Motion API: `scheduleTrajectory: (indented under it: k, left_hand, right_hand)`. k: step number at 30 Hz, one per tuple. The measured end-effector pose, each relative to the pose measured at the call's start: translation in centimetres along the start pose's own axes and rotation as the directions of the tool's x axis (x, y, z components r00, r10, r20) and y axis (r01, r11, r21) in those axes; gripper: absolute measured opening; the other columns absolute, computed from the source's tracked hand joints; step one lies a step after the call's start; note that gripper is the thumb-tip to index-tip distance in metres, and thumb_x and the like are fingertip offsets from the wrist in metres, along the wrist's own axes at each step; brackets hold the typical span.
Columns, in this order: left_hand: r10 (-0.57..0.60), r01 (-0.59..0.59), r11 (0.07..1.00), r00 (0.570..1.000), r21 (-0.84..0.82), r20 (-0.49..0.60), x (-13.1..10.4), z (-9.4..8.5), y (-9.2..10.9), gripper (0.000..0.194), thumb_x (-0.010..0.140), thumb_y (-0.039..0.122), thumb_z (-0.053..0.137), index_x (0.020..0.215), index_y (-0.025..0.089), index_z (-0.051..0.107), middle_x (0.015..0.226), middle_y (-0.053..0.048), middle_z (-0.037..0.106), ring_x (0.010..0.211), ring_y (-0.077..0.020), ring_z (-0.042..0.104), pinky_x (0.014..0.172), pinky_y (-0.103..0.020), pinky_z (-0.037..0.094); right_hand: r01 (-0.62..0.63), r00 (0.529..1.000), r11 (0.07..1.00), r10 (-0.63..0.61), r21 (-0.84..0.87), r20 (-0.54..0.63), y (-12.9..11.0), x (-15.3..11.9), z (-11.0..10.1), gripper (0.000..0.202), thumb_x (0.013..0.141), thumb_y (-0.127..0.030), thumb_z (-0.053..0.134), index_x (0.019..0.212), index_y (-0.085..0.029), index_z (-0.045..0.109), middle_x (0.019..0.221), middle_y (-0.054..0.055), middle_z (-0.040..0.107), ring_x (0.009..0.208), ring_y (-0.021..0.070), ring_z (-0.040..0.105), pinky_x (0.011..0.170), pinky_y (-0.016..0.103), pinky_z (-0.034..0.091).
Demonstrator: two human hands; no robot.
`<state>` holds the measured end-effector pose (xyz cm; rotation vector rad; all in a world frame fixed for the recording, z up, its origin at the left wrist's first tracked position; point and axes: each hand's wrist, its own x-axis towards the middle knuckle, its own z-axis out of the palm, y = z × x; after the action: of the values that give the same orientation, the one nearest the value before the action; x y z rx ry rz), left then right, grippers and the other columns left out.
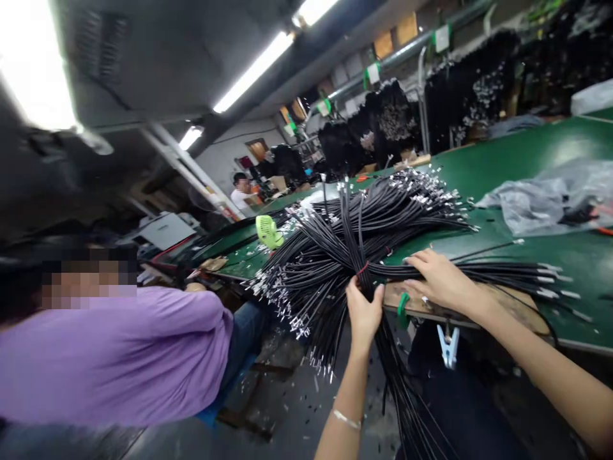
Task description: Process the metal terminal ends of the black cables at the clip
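Slim black cable bundle (352, 239), standing up from the green counter (527, 268) edge and trailing below it, is pinched between thumb and fingers of the left hand (364, 313), just under a narrow red tie (363, 268). Banding there appears done; on the black cables with whitish tips (507, 271) at right, no tie is seen. These are touched by the right hand's (443, 281) slightly spread fingers, though whether any are gripped cannot be told.
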<state>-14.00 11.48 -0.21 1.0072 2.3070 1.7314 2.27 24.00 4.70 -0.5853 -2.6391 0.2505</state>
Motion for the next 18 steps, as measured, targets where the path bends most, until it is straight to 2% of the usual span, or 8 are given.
scheduleTrajectory:
  k: [2,4,6,9,12,15,17,18]
  left_hand:
    - [-0.029,0.029,0.999,1.0,-0.022,0.0,0.8,1.7,0.2,0.055,0.07,0.031,0.072,0.118,0.013,0.052,0.113,-0.016,0.06,0.108,-0.0237,0.057,0.097,-0.037,0.044]
    - [-0.04,0.039,0.997,0.999,-0.059,-0.009,1.5,2.6,0.5,0.043,0.068,0.026,0.072,0.107,0.014,0.057,0.097,-0.013,0.065,0.095,-0.0224,0.062,0.089,-0.035,0.048]
    - [-0.039,0.038,0.994,0.999,-0.102,-0.01,2.0,2.6,0.9,0.03,0.069,0.022,0.069,0.096,0.015,0.059,0.082,-0.008,0.066,0.079,-0.0187,0.064,0.078,-0.03,0.051]
    - [-0.017,0.015,0.984,1.0,-0.175,-0.009,2.3,1.2,1.9,0.017,0.072,0.02,0.063,0.088,0.015,0.058,0.07,-0.003,0.063,0.059,-0.0119,0.059,0.061,-0.023,0.05]
    - [0.019,-0.02,0.969,1.0,-0.245,-0.006,2.2,-1.9,3.7,0.018,0.071,0.017,0.058,0.088,0.014,0.057,0.069,0.0,0.061,0.048,-0.0067,0.051,0.049,-0.018,0.043]
    - [0.05,-0.056,0.954,0.998,-0.293,-0.028,1.9,-6.8,5.9,0.026,0.066,0.014,0.058,0.092,0.014,0.059,0.073,0.001,0.062,0.041,-0.0033,0.043,0.039,-0.016,0.034]
    - [0.056,-0.114,0.927,0.984,-0.356,-0.169,1.7,-10.6,7.2,0.022,0.06,0.015,0.062,0.081,0.013,0.059,0.058,0.004,0.055,0.039,-0.0041,0.041,0.037,-0.016,0.032]
    - [0.058,-0.174,0.892,0.959,-0.418,-0.277,1.6,-12.4,7.9,0.021,0.057,0.013,0.063,0.077,0.013,0.057,0.056,0.005,0.054,0.038,-0.004,0.04,0.036,-0.016,0.031]
  right_hand:
    - [0.063,0.992,0.997,-0.059,-0.036,0.11,0.3,3.4,1.5,0.04,0.085,-0.031,0.057,0.12,-0.011,0.057,0.117,0.014,0.058,0.112,0.0291,0.05,0.088,0.039,0.041]
    - [0.091,0.976,0.994,-0.076,-0.065,0.202,0.5,5.6,3.0,0.044,0.08,-0.035,0.063,0.116,-0.01,0.058,0.111,0.016,0.061,0.105,0.0313,0.055,0.08,0.038,0.043]
    - [0.09,0.968,0.99,-0.062,-0.105,0.242,0.7,6.7,4.0,0.039,0.079,-0.033,0.062,0.11,-0.01,0.06,0.104,0.016,0.064,0.098,0.0324,0.059,0.075,0.038,0.043]
    - [0.083,0.972,0.985,-0.046,-0.151,0.229,1.5,6.5,4.3,0.029,0.078,-0.028,0.056,0.103,-0.014,0.061,0.095,0.013,0.066,0.091,0.0319,0.062,0.072,0.037,0.041]
    - [0.041,0.988,0.984,-0.014,-0.174,0.157,2.6,4.8,3.1,0.031,0.076,-0.022,0.052,0.105,-0.016,0.06,0.098,0.01,0.066,0.094,0.0298,0.062,0.073,0.035,0.04]
    - [0.013,1.0,0.974,-0.01,-0.228,0.015,2.8,2.2,1.0,0.028,0.076,-0.017,0.047,0.101,-0.018,0.061,0.097,0.006,0.065,0.091,0.0256,0.061,0.077,0.035,0.038]
    - [0.001,0.995,0.959,-0.029,-0.282,-0.095,1.4,0.2,-0.6,0.023,0.077,-0.016,0.047,0.095,-0.02,0.062,0.089,0.004,0.064,0.081,0.0235,0.061,0.07,0.033,0.038]
    - [0.01,0.986,0.954,-0.058,-0.298,-0.154,0.3,-0.7,-1.5,0.023,0.077,-0.016,0.048,0.095,-0.02,0.061,0.087,0.004,0.064,0.077,0.0226,0.06,0.066,0.032,0.037]
